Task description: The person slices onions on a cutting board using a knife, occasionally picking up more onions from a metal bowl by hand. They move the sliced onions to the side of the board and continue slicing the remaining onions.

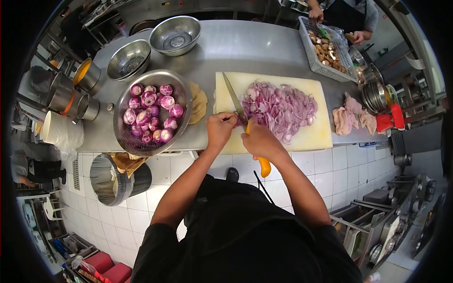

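My right hand (262, 139) is wrapped round the yellow handle of a kitchen knife (231, 93), whose blade points away from me over the left part of a pale cutting board (302, 80). Beside the blade, my left hand (220, 131) has its fingers drawn together at the board's front left; what they hold, if anything, is too small to make out. Sliced red onions (283, 109) lie heaped on the board, right of the knife. To the left, a perforated steel bowl (185, 87) holds several whole peeled red onions (152, 111).
Two steel bowls (163, 45) stand at the back left. A tan cloth (198, 101) lies between onion bowl and board. A mushroom crate (311, 52) sits back right, by another person's hands (361, 37). Pink cloths (348, 115) lie right; a bin (109, 181) stands below left.
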The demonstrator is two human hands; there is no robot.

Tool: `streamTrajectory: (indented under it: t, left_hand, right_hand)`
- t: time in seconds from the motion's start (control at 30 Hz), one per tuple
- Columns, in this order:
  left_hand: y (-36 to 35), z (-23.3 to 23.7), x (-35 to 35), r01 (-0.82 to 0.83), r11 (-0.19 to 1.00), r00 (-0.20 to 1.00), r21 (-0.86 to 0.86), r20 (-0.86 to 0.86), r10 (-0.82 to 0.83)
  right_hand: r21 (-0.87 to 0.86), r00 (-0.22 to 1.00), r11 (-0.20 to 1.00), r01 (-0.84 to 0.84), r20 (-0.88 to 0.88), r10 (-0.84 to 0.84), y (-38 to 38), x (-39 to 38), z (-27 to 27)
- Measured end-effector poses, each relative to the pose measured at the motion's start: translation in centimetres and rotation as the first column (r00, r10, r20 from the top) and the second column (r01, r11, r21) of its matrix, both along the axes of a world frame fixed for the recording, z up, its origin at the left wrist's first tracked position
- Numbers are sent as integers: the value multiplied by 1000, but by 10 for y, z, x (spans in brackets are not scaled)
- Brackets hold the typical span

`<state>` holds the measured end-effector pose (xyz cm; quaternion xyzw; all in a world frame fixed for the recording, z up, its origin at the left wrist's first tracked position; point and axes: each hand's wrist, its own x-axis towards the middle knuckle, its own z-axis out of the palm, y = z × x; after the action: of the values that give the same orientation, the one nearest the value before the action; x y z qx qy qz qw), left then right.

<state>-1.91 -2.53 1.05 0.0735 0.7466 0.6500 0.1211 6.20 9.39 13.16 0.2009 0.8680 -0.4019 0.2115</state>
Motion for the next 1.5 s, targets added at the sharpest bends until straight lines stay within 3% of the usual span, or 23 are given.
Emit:
streamTrajectory:
  t: [0.1,0.17,0.23,0.43,0.63,0.77,0.87,1.1,1.5]
  left_hand:
    - [1,-1,1,-3,1000,1000,21,4,3]
    - [2,-1,-1,-9,999,1000,41,6,9]
    - [1,-4,1,-24,998,1000,51,19,23]
    - [1,-6,0,7,999,1000,34,5,-7]
    - [1,-8,0,2,999,1000,41,18,-3]
    - [1,-5,-1,3,998,1000,55,23,-5]
    - [-1,-10,0,4,998,1000,61,15,-5]
    - [0,-5,1,8,999,1000,38,-4,-8]
    - [0,-12,0,-14,998,999,62,-45,17]
  right_hand:
    - [96,992,995,-36,-120,47,3,-7,-68]
    - [95,987,995,-27,-155,42,5,-11,-76]
    - [-10,995,1000,22,-96,-23,2,-9,-41]
    - [13,999,999,-31,32,30,3,-4,8]
    - [23,999,1000,-9,32,8,-3,-1,8]
    - [102,988,994,-26,-150,41,2,-10,-70]
    - [82,986,996,-16,-167,30,3,-14,-76]
    - [-9,1000,1000,-13,25,14,2,-1,9]
    - [-3,1000,1000,5,3,-5,-2,1,-2]
